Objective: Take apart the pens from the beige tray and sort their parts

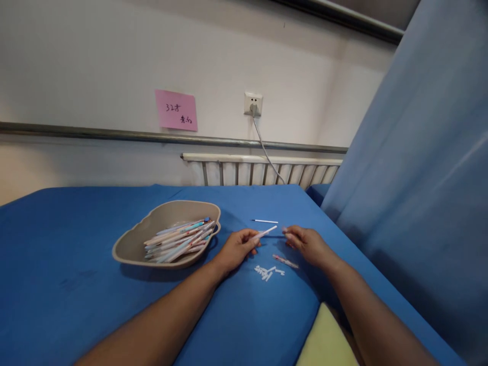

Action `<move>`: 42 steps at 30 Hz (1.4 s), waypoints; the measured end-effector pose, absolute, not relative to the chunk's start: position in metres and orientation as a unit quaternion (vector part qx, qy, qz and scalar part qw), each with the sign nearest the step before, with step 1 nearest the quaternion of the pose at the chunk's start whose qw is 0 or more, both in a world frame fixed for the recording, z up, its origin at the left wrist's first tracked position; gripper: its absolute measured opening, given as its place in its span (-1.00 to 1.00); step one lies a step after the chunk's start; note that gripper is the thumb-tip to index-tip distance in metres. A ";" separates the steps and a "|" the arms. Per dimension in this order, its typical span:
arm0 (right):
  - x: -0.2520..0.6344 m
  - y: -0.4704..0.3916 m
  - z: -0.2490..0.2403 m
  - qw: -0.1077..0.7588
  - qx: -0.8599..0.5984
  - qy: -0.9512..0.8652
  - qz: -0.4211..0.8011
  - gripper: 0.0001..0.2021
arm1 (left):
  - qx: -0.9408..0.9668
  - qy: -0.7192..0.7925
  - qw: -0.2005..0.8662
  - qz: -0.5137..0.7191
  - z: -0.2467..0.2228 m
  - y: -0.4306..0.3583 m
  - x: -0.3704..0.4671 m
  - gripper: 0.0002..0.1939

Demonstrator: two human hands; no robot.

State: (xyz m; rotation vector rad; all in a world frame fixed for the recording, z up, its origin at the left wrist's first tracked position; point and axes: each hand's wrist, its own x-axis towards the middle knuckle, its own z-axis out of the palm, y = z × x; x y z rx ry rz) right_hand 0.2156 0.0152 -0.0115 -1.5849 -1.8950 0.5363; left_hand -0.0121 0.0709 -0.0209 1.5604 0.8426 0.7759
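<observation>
My left hand [240,248] is closed around a slim white and pinkish pen piece [267,232], which points up and to the right. A short gap separates its far end from my right hand [307,244], whose fingers are pinched together. Something small and pale shows at those fingertips, too small to name. Behind the hands lies a thin white pen refill [264,221] with a dark tip. A clear, pink-patterned pen barrel [285,262] rests below my right hand. Several small white pieces [267,273] are heaped on the blue cloth in front of my left hand.
To the left stands a beige basin [131,249] with many pens [179,241] in it. The blue-covered bed [91,305] meets a white rail [263,159] at the back. A blue curtain [419,193] hangs on the right. A yellow-green object [328,340] is at the near edge.
</observation>
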 end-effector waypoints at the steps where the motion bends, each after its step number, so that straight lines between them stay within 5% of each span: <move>1: 0.218 0.015 -0.009 0.318 -0.603 -0.703 0.204 -0.67 | 0.671 0.358 0.560 0.328 -0.021 0.071 -0.013 -0.64; 25: 0.208 0.003 0.012 0.225 -0.585 -0.770 0.121 -0.74 | 0.801 0.308 0.438 0.267 -0.020 0.068 -0.017 -0.79; 31: 0.203 0.001 0.007 0.252 -0.592 -0.751 0.151 -0.91 | 0.841 0.297 0.358 0.275 -0.015 0.064 -0.018 -0.78; 42: 0.197 0.003 0.002 0.277 -0.541 -0.779 0.151 -0.87 | 0.859 0.275 0.350 0.253 -0.010 0.063 -0.020 -0.76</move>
